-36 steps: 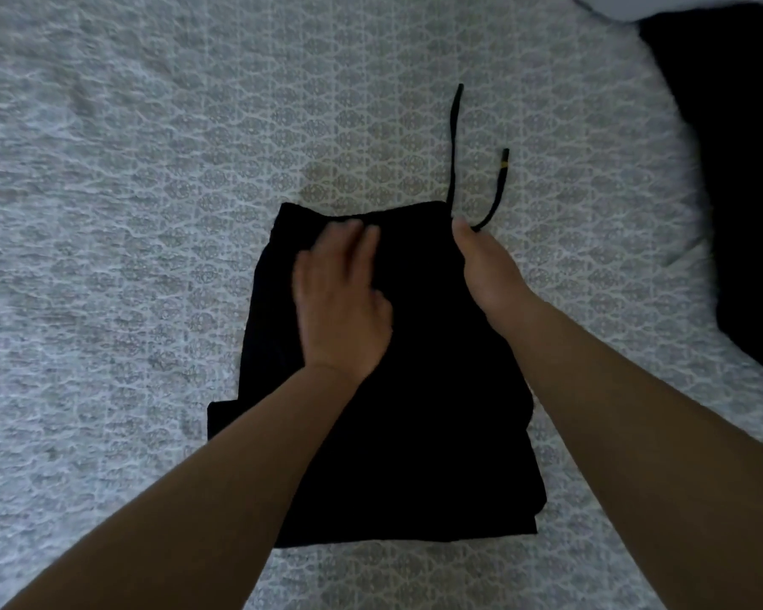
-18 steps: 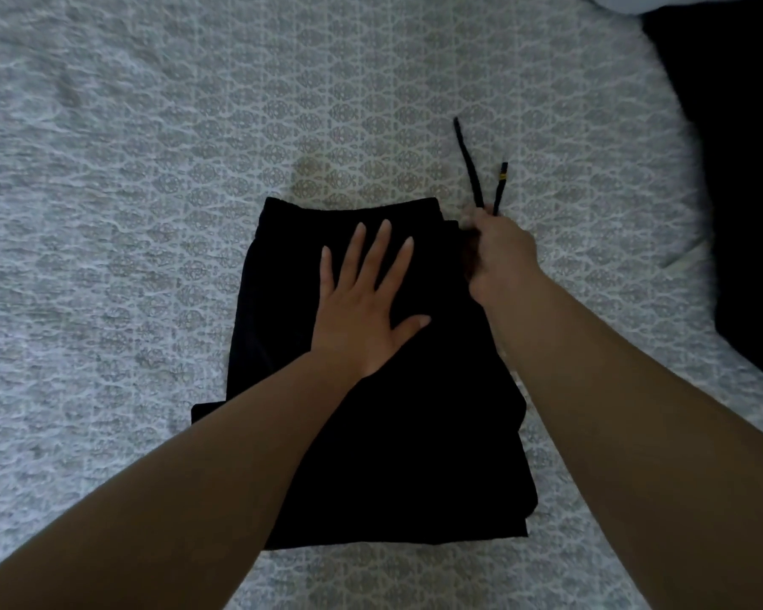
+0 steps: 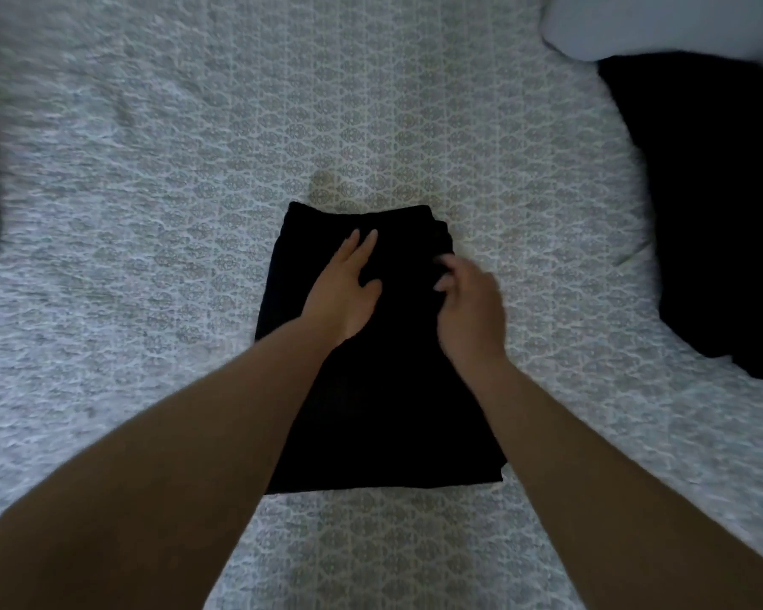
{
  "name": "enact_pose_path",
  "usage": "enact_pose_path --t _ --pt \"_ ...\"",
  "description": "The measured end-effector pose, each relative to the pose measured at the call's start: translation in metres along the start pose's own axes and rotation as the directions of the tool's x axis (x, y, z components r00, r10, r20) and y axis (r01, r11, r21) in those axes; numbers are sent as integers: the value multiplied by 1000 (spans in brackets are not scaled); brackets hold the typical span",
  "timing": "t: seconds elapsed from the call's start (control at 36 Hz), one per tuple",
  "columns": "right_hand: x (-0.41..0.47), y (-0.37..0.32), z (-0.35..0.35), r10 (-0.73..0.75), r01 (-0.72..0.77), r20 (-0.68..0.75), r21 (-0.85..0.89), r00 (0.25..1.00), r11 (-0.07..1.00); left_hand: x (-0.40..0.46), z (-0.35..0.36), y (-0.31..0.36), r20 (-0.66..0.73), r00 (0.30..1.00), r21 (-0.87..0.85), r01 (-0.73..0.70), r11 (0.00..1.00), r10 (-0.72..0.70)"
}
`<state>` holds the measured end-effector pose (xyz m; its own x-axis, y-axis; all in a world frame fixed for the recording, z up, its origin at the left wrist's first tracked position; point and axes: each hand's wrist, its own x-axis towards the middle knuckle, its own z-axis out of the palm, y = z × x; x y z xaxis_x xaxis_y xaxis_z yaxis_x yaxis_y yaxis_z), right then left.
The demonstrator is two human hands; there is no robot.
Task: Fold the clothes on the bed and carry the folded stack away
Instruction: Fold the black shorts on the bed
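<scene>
Head cam, looking down at the bed: a folded black garment (image 3: pixel 384 389) lies flat at frame centre on the patterned bedspread (image 3: pixel 172 213), roughly rectangular, its long axis running 12 to 6 o'clock, w/ a thicker folded edge along the 12 o'clock end. Fabric too dark to tell what kind of garment it is. Left hand (image 3: pixel 342 290) rests palm down on the upper half of the garment, fingers extended and held close together, pointing toward 1 o'clock, thumb spread out toward 3 o'clock; it presses flat and grips nothing. Right hand (image 3: pixel 470 306) sits just beside it at 3 o'clock, over the garment's upper right edge, fingers curled inward toward the cloth; motion blur there, so cannot tell whether they pinch the fabric or only touch it. Both bare forearms enter from the bottom corners, approx 7 and 5 o'clock, and converge on the garment. Hands are near each other but apart, w/ a strip of black cloth showing between them. At 2 to 3 o'clock, well apart from the garment, a large dark cloth mass (image 3: pixel 719 204) lies on the bedspread by the right frame edge; no detail visible in it. At 1 o'clock, in the top right corner, a pale pillow (image 3: pixel 661 24) sits touching the top of that dark mass. Far left edge at 9 o'clock is blurred; something pale and dark there, cannot identify it.
</scene>
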<state>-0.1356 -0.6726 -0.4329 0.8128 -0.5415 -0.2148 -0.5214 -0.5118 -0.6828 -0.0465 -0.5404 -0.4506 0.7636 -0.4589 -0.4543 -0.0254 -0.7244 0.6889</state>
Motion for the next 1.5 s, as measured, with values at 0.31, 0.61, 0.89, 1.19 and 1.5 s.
enact_pose_path --t 0.31,0.61,0.89,1.19,1.5 --pt "-90 17 33 -301 516 545 -298 783 803 -129 -6 -80 -94 994 332 -28 943 62" --pt "-166 71 8 -237 586 602 -488 763 647 -189 33 -110 267 962 801 -253 542 54" --pt "-143 87 -1 -51 409 480 -683 876 604 -186 25 -133 200 980 832 -160 531 -19" --pt "-162 91 -19 102 336 446 -788 889 516 -178 46 -113 178 984 828 -145 542 -9" --pt "-168 97 -13 -152 419 398 -767 905 486 -176 38 -116 172 982 784 -183 593 77"
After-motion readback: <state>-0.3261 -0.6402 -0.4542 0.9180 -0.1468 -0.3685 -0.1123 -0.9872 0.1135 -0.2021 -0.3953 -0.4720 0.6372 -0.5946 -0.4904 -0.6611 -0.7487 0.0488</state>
